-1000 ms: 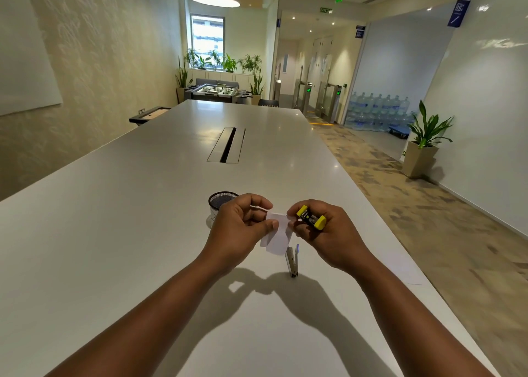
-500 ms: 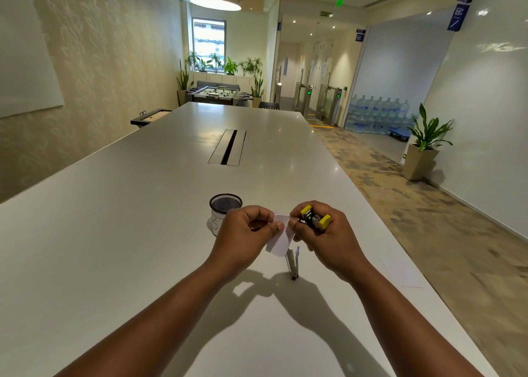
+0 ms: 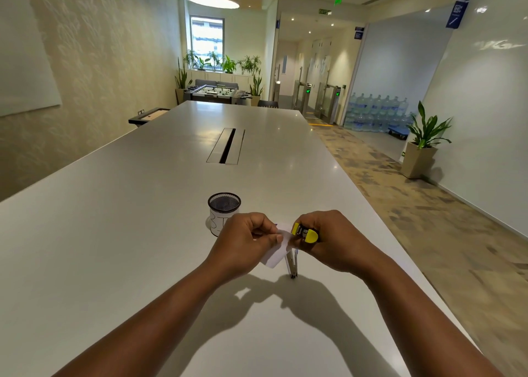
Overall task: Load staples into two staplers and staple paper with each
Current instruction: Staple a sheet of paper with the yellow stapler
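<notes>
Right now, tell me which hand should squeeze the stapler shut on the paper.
Right. The right hand already grips the yellow stapler at the edge of the paper. The left hand pinches the paper and should just steady it.

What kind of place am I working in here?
Probably an office common area: a long white meeting table with a cable slot, access turnstiles down the corridor, stacked water-cooler bottles.

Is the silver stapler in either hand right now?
No: the silver stapler lies on the table; the right hand grips the yellow stapler.
</notes>
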`<control>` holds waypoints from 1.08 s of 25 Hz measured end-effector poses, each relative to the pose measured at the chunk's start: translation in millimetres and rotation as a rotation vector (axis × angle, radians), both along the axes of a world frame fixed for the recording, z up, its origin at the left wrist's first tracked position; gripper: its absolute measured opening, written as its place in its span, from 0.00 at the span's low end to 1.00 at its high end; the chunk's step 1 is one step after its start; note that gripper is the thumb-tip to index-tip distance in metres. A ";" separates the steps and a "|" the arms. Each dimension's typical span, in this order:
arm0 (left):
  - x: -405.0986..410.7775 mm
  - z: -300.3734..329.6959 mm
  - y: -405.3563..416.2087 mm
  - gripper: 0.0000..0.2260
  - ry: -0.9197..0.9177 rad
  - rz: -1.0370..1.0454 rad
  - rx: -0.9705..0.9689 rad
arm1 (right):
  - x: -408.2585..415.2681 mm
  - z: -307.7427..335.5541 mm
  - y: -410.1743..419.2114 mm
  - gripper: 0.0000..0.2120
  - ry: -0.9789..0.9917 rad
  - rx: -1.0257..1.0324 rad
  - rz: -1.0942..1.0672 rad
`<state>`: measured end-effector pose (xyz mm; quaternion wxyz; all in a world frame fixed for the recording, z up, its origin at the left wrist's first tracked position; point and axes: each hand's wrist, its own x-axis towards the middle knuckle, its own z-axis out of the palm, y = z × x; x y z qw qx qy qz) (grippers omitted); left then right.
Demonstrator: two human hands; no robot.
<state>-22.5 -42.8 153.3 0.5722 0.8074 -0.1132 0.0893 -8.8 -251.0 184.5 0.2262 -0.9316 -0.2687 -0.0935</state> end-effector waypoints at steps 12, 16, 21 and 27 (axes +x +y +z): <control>-1.0 3.4 -0.9 0.10 0.026 -0.002 -0.228 | -12.1 -12.3 20.1 0.10 0.278 0.875 -0.110; 0.9 6.0 -1.1 0.07 0.101 -0.048 -0.329 | -10.8 -11.5 18.8 0.10 0.324 0.948 -0.122; 2.5 8.2 -1.1 0.07 0.117 -0.067 -0.361 | -11.7 -15.2 23.7 0.09 0.390 1.113 -0.124; 3.7 11.2 0.2 0.08 0.141 -0.134 -0.312 | -11.3 -12.2 21.8 0.07 0.361 1.015 -0.115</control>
